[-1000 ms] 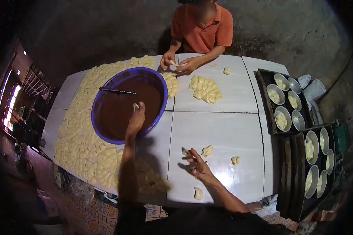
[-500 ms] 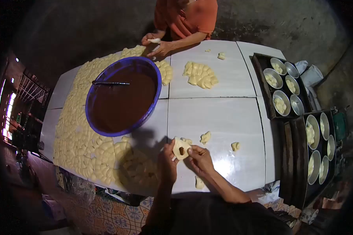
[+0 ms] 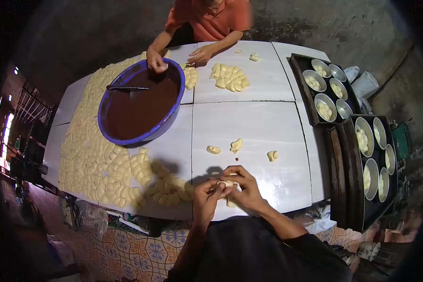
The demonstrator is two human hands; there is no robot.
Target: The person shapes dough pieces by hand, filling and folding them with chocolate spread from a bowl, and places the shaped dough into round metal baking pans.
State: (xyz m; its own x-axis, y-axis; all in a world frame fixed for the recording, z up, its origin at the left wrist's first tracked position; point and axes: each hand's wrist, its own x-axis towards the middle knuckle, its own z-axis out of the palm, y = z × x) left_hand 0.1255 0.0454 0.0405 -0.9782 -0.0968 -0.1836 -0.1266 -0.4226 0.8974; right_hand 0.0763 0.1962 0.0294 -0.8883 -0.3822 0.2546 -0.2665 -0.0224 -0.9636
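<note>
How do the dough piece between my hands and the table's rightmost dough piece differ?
The held piece is between your left hand and right hand; the rightmost piece lies on the table. The held piece is partly hidden; the rightmost piece shows openly. Both are pale dough.

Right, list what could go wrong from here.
The dough piece pinched between the left hand and right hand might tear if squeezed too hard. The brown speck on the table, just beyond the hands, could smear onto dough. Another piece, partly hidden by the right hand, might get knocked or squashed.
</note>
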